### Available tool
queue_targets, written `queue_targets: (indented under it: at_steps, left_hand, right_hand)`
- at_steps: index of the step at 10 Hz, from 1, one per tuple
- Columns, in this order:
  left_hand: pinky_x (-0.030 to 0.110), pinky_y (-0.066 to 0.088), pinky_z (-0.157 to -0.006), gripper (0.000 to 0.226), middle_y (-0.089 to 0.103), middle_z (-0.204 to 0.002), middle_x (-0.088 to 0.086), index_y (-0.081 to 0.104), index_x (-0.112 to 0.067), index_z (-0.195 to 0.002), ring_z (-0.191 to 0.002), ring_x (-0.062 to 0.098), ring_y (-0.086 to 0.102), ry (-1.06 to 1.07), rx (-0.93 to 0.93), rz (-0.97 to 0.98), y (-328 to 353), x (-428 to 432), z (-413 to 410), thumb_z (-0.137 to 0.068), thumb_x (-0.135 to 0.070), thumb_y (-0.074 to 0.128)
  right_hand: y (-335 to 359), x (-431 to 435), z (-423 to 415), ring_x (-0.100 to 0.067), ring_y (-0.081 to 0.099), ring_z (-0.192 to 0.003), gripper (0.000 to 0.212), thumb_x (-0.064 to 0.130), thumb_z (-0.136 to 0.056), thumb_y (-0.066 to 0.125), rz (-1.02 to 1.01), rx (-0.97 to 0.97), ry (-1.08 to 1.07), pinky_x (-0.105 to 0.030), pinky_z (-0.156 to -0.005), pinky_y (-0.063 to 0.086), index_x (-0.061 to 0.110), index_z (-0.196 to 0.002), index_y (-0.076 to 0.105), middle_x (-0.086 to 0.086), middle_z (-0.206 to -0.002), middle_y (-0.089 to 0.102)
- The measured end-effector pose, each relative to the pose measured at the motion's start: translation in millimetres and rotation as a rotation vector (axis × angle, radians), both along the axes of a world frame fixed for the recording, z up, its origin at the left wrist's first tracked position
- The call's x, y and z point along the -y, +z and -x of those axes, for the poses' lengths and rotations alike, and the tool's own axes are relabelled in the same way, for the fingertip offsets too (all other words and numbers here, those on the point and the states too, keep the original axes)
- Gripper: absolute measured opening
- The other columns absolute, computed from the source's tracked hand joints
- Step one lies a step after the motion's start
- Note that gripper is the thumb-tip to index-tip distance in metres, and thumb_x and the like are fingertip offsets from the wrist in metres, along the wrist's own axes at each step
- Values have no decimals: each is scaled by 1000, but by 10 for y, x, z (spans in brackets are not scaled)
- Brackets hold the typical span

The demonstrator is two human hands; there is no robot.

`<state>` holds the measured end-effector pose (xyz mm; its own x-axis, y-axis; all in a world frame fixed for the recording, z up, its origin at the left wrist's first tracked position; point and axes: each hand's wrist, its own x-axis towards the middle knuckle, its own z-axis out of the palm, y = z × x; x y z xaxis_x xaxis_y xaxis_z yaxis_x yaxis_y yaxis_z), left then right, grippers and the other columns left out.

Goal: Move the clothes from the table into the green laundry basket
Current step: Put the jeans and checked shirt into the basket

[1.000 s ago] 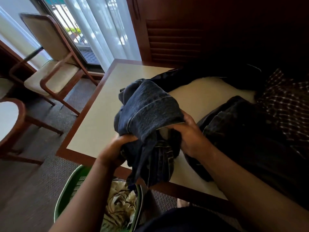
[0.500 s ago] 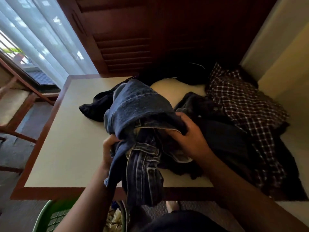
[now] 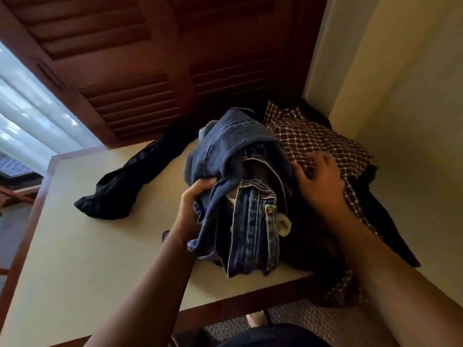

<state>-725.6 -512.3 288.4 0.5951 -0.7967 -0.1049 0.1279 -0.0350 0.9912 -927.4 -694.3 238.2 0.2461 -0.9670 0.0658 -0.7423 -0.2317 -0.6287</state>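
Note:
A bundle of blue jeans (image 3: 240, 186) hangs above the cream table (image 3: 82, 246), gripped at its left side by my left hand (image 3: 194, 204). My right hand (image 3: 319, 181) is off the jeans, fingers spread, resting on the dark red checked shirt (image 3: 323, 144) at the right. A dark garment (image 3: 313, 246) lies under the jeans and shirt. A navy garment (image 3: 125, 189) stretches across the table's middle. The green laundry basket is out of view.
Dark wooden louvred doors (image 3: 155, 78) stand behind the table. A cream wall (image 3: 400, 121) rises on the right. A bright curtained window (image 3: 30, 121) is at the left. Carpet (image 3: 288, 319) shows below the table's wooden front edge.
The view has swung up and right, and the green basket has dropped out of sight. My right hand has let go of the jeans and moved right onto the checked shirt.

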Motion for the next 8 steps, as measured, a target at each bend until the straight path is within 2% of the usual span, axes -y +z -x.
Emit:
queue_targets:
  at_steps: [1, 2, 3, 4, 5, 6, 7, 8]
  left_hand:
    - [19, 53, -51, 39, 68, -57, 3, 74, -8, -70, -50, 12, 66, -92, -231, -82, 71, 212, 136, -97, -8, 46]
    - [18, 52, -47, 33, 69, -56, 2, 65, -3, -81, -49, 10, 67, -77, -347, -83, 110, 391, 279, -102, -2, 40]
    - [18, 53, -48, 24, 72, -60, 3, 64, -3, -88, -55, 13, 70, -71, -382, -110, 82, 449, 305, -102, -6, 44]
    - [18, 54, -50, 18, 75, -68, 1, 65, -7, -93, -61, 12, 73, -39, -363, -181, 12, 403, 260, -101, -11, 50]
    - [20, 57, -55, 21, 77, -73, 2, 66, -7, -100, -69, 14, 75, 39, -361, -176, 52, 440, 258, -103, -13, 46]
    - [35, 31, -121, 50, 50, -141, 38, 30, -16, -158, -141, 46, 40, 509, -768, -153, 184, 306, 117, -112, -23, 12]
    - [25, 48, -106, 55, 73, -111, 27, 67, 4, -124, -114, 24, 70, 264, 65, -47, -414, 192, -62, -113, -18, 17]
    - [15, 58, -68, 27, 77, -77, -14, 75, -14, -103, -72, -1, 72, 56, -207, -136, -468, 88, -159, -104, -7, 49]
  right_hand:
    - [-148, 281, 87, -40, 35, -143, 84, 61, -89, 60, -135, -74, -25, -61, -113, 34, 17, -154, 30, -16, -162, 22]
    - [-335, 458, 126, -44, 35, -143, 100, 62, -89, 62, -268, -151, -14, -56, -114, 34, 16, -159, 8, -23, -162, 21]
    - [-541, 584, 179, -45, 52, -128, 90, 56, -90, 64, -322, -244, 11, -53, -105, 45, 10, -155, 24, -27, -147, 46]
    - [-508, 658, 184, -41, 62, -110, 46, 42, -98, 56, -338, -247, 27, -47, -92, 52, 3, -124, 61, -25, -123, 64]
    - [-224, 606, 115, -41, 56, -115, 46, 48, -97, 51, -147, -108, -111, -52, -100, 46, 7, -113, 67, -20, -123, 63]
    - [291, 322, 15, -17, 52, -109, 46, 47, -103, 45, -112, 252, -41, -32, -97, 42, 7, -117, 65, 0, -112, 59]
    - [783, -16, -52, -2, 58, -75, 35, 36, -106, 46, -357, 604, 97, -18, -73, 45, 14, -90, 68, 13, -76, 60]
    - [989, -160, -78, 4, 68, -79, 26, 44, -100, 52, -689, 820, 160, -15, -77, 51, 29, -90, 71, 17, -87, 74]
